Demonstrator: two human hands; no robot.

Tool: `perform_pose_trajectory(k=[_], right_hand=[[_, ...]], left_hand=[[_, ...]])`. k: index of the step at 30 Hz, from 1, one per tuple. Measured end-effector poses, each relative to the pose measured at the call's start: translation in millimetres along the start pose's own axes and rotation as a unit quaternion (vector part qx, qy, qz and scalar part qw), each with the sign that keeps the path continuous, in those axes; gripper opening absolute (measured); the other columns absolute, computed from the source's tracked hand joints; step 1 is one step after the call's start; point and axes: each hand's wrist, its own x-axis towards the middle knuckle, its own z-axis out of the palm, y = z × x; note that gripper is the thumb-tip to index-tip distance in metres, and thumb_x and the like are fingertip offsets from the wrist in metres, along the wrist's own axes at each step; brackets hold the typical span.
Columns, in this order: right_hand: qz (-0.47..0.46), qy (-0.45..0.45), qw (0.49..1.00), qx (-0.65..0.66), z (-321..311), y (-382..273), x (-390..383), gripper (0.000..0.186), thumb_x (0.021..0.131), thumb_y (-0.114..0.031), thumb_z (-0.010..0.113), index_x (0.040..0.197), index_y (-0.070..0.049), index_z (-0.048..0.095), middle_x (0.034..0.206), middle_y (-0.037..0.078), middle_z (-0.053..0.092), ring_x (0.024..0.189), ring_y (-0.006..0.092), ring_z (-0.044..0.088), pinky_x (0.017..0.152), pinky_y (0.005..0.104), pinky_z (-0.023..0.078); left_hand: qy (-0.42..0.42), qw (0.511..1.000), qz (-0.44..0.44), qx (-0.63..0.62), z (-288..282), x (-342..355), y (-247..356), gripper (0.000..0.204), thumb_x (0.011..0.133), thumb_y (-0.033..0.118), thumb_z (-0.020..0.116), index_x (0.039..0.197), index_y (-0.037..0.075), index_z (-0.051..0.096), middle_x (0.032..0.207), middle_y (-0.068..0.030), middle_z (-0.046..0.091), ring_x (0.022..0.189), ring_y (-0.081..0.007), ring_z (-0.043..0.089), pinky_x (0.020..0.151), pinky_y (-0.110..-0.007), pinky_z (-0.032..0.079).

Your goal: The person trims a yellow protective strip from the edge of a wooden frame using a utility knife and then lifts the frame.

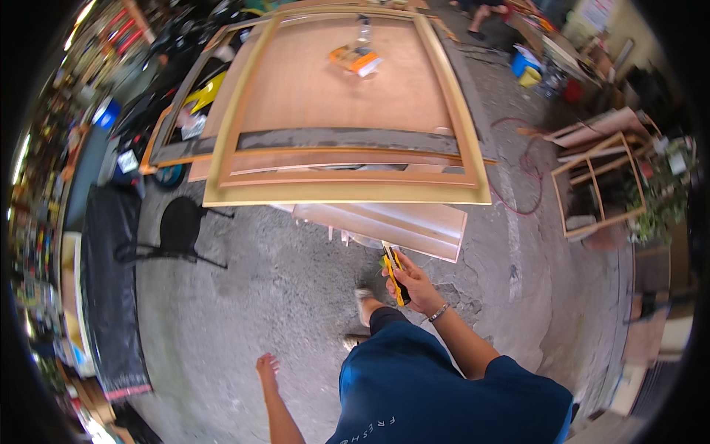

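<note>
In my right hand (416,283), fingers closed around it, is a yellow and black utility knife (396,277). It points away from me, in front of the near edge of a large gold-edged wooden frame (347,198). My left hand (268,365) hangs low over the floor to the left of my body, its fingers loosely apart and nothing in it. The frame lies over a wide wooden panel (296,81). Toward its far end sit an orange and white packet (355,59) and a clear bottle (364,31).
Pale boards (392,222) show beneath the frame's near edge. A black chair (181,226) stands at the left, beside a long black-covered object (111,288). At the right are an open wooden frame (599,185), a plant (662,196) and a red hose (529,174) on the concrete floor.
</note>
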Motion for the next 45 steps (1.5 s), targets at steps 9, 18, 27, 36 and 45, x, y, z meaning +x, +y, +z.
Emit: perform_pose_trajectory(k=[9, 18, 27, 36, 45], right_hand=[[-0.165, 0.203, 0.965, -0.002, 14, -19, 65, 0.048, 0.105, -0.018, 0.048, 0.149, -0.015, 0.030, 0.093, 0.009, 0.059, 0.060, 0.0153, 0.060, 0.053, 0.0293, 0.052], [-0.290, 0.442, 0.849, -0.023, -3, -39, 138, 0.029, 0.106, -0.020, 0.043, 0.131, -0.007, 0.037, 0.080, 0.007, 0.058, 0.057, 0.0157, 0.061, 0.051, 0.0285, 0.052], [-0.331, 0.616, 0.715, -0.012, -11, -73, 179, 0.034, 0.105, -0.018, 0.044, 0.135, -0.003, 0.037, 0.080, 0.009, 0.060, 0.054, 0.0192, 0.065, 0.046, 0.0302, 0.054], [-0.301, 0.702, 0.645, -0.031, -133, -136, 193, 0.039, 0.101, -0.015, 0.049, 0.137, 0.000, 0.045, 0.076, 0.011, 0.064, 0.052, 0.0197, 0.066, 0.044, 0.0297, 0.050], [-0.226, 0.732, 0.638, -0.079, -180, -162, 191, 0.050, 0.096, -0.012, 0.048, 0.143, 0.007, 0.042, 0.069, 0.014, 0.065, 0.046, 0.0223, 0.066, 0.044, 0.0306, 0.052]], left_hand=[[-0.195, 0.955, 0.175, 0.142, 74, 98, 232, 0.031, 0.100, 0.032, 0.058, 0.120, 0.009, 0.061, 0.108, -0.0069, 0.070, 0.086, -0.0167, 0.067, 0.070, -0.031, 0.051], [-0.292, 0.898, 0.103, 0.311, 126, 187, 372, 0.041, 0.099, 0.041, 0.060, 0.122, 0.007, 0.060, 0.111, -0.0081, 0.069, 0.088, -0.0177, 0.067, 0.074, -0.031, 0.050], [-0.188, 0.907, -0.039, 0.375, 26, 334, 487, 0.046, 0.102, 0.047, 0.046, 0.121, 0.006, 0.057, 0.104, -0.0101, 0.069, 0.084, -0.0276, 0.069, 0.072, -0.038, 0.053], [-0.292, 0.914, 0.136, 0.245, 110, 352, 600, 0.055, 0.103, 0.048, 0.046, 0.137, 0.004, 0.049, 0.130, -0.0100, 0.060, 0.121, -0.0262, 0.056, 0.102, -0.041, 0.045], [-0.206, 0.970, 0.064, 0.114, 140, 316, 621, 0.054, 0.104, 0.052, 0.039, 0.131, 0.008, 0.055, 0.129, -0.0099, 0.062, 0.120, -0.0264, 0.058, 0.104, -0.042, 0.044]])
